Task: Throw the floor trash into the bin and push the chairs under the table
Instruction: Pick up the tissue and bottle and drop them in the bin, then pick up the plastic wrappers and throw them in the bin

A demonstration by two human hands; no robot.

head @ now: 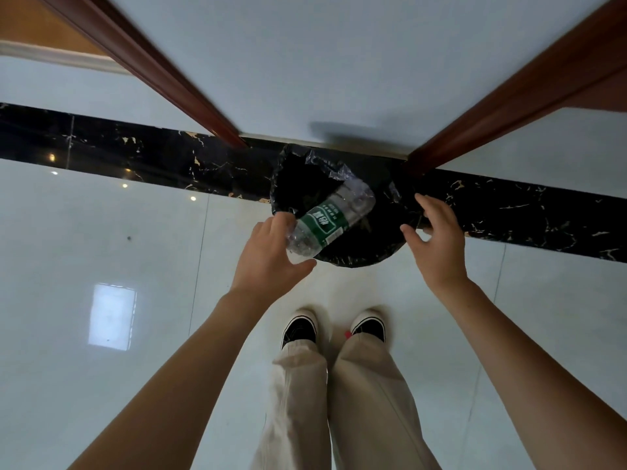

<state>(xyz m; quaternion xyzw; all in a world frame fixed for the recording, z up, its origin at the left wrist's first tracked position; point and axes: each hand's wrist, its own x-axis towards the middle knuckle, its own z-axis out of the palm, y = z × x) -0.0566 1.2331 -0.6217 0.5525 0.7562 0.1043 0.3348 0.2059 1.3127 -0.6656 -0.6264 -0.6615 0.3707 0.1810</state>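
One bottle [330,220] was gripped loosely above the bin [366,256] by the left hand [269,256], right hand [437,234] spread open beside it; released askew, the rim could be struck.

We see a glossy pale tiled floor [84,249] filling the lower frame, with a bright rectangular reflection [112,320] at lower left and small light spots [192,198] left of centre. A black marble strip [135,154] with gold veins crosses the middle from edge to edge. A reddish-brown wooden post [149,62] slants in from the upper left and a second post [526,96] from the upper right, with a pale panel [339,56] between them. At bottom centre, black-and-white shoes [300,329] show below beige trousers [298,401].
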